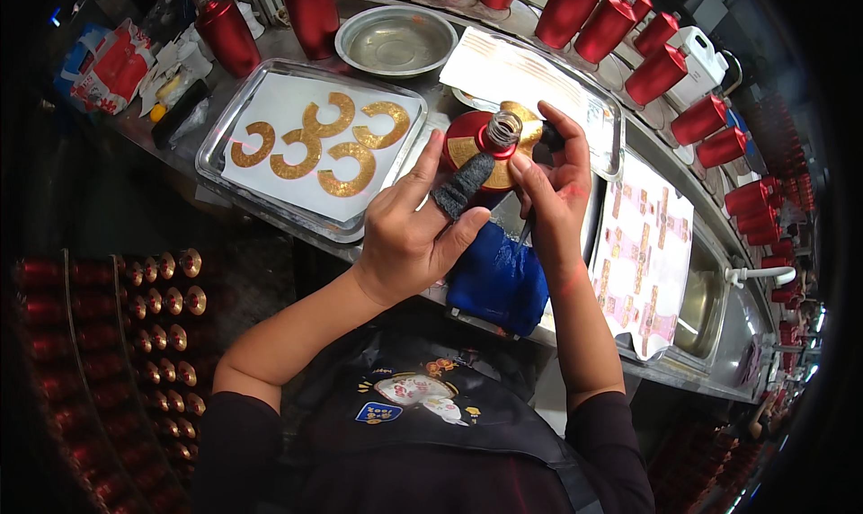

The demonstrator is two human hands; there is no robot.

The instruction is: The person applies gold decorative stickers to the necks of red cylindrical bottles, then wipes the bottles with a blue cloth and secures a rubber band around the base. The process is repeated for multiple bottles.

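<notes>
In front of me a red bottle (461, 129) shows its shoulder and its bare threaded neck. A curved gold label (493, 174) lies around the shoulder, and part of it stands up at the far right of the neck. My left hand (409, 231) has its fingers stretched apart. Its finger in a black cover presses on the label at the front, and another finger reaches along the bottle's left side. With bent fingers and thumb, my right hand (559, 186) closes on the label at the right side. Below its thumb shows something thin and dark that I cannot make out.
Left of the bottle, a metal tray (211, 146) holds a white sheet with several C-shaped gold labels (346, 169). Behind it sits a metal basin (395, 42). A blue cloth (499, 280) hangs at the bench edge. Several red bottles (604, 29) line the far side; a label sheet (643, 253) lies right.
</notes>
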